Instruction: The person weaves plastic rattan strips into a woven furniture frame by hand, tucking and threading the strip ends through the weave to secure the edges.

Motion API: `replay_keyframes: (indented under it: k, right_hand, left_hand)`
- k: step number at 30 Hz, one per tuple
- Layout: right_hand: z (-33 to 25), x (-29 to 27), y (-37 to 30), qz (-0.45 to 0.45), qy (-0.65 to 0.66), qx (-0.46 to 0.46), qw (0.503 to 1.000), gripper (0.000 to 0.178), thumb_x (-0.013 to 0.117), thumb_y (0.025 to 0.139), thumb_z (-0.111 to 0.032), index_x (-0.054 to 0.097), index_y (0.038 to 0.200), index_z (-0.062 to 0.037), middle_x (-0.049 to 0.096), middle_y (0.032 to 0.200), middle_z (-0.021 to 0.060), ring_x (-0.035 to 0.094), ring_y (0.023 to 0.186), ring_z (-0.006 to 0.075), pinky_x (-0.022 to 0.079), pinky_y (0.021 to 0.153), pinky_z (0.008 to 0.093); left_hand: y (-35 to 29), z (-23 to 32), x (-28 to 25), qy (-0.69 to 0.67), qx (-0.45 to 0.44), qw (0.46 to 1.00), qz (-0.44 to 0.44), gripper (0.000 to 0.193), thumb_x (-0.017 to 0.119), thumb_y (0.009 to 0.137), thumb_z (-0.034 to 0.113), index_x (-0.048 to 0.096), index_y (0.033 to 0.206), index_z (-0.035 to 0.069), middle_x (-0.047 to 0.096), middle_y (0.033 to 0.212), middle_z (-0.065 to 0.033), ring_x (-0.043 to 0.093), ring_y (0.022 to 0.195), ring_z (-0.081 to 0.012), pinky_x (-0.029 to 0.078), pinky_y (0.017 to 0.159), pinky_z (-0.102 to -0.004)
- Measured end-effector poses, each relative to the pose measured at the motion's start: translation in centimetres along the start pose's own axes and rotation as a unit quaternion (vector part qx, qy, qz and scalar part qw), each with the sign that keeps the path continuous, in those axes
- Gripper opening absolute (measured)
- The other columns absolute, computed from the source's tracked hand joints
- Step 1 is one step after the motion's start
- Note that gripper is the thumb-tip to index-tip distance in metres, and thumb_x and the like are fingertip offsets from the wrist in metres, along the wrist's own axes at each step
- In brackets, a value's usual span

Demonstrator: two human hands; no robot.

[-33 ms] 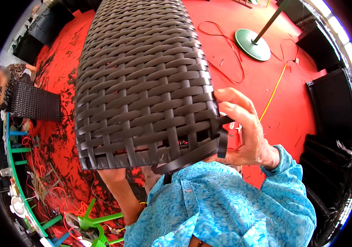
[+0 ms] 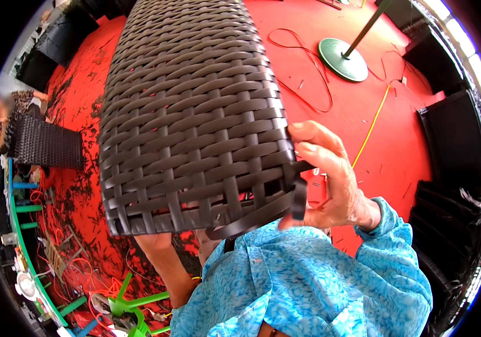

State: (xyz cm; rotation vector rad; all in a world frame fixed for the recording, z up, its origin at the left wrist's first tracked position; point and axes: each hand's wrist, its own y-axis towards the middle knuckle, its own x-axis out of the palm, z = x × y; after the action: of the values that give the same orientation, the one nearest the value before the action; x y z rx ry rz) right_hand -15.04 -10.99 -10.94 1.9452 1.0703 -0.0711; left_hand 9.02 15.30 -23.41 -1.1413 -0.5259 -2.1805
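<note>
A long dark brown woven wicker piece [image 2: 195, 118] lies in front of me, its near end close to my chest. A loose flat wicker strip [image 2: 252, 220] curves along that near end, and its free part bends up by the right corner. My right hand [image 2: 330, 174] grips this corner, the fingertips against the piece's right side and the thumb low beside the strip. My left hand [image 2: 155, 241] is beneath the near left edge; the wicker hides its fingers. Small gaps in the weave show near the right corner.
A green round stand base [image 2: 343, 59] with a pole is ahead on the red floor [image 2: 386, 140]. A green plastic stool [image 2: 131, 306] lies at lower left amid cords and scraps. At far left a person [image 2: 24, 106] is beside another woven piece [image 2: 46, 140]. Black furniture [image 2: 457, 140] lines the right.
The near end of the wicker piece has tipped slightly lower at the left. My right thumb and the loose strip's end have shifted a little to the left.
</note>
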Motion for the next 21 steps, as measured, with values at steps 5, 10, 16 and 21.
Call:
replay_keyframes:
  k: [5,10,16,21]
  right_hand:
    - [0.0,-0.4,-0.6,0.052,0.396,0.194,0.896,0.051,0.068,0.086,-0.027,0.049,0.123,0.0020,0.055,0.113,0.0148,0.053,0.109,0.0233,0.041,0.095,0.0371]
    - [0.2,-0.6,-0.3,0.038,0.279,0.180,0.942,0.035,0.072,0.083,-0.018,0.060,0.109,0.0017,0.060,0.105,0.0138,0.058,0.098,0.0233,0.044,0.087,0.0360]
    - [1.6,-0.4,1.8,0.020,0.144,0.041,0.989,0.051,0.074,0.076,-0.035,0.061,0.114,-0.0035,0.057,0.116,0.0154,0.056,0.108,0.0320,0.045,0.091,0.0417]
    - [3.3,-0.3,5.0,-0.029,-0.024,-0.117,0.992,0.074,0.045,0.084,-0.066,0.062,0.115,-0.0005,0.060,0.117,0.0171,0.046,0.122,0.0383,0.030,0.104,0.0524]
  left_hand:
    - [1.1,0.4,0.7,0.028,-0.008,0.999,-0.014,0.045,0.045,0.094,0.036,0.052,0.128,0.006,0.055,0.129,-0.0105,0.053,0.116,-0.0287,0.039,0.101,-0.0508]
    - [1.4,0.7,1.2,0.048,-0.006,0.999,-0.006,0.041,0.048,0.094,0.032,0.053,0.125,0.006,0.055,0.126,-0.0100,0.054,0.113,-0.0270,0.040,0.098,-0.0476]
    - [1.3,0.7,1.2,0.070,-0.003,0.997,0.012,0.036,0.050,0.093,0.027,0.054,0.122,0.006,0.056,0.122,-0.0095,0.054,0.109,-0.0250,0.042,0.096,-0.0439]
    - [2.4,0.5,0.5,0.079,0.007,0.997,0.019,0.032,0.053,0.092,0.023,0.055,0.119,0.005,0.056,0.119,-0.0090,0.055,0.106,-0.0234,0.043,0.093,-0.0407]
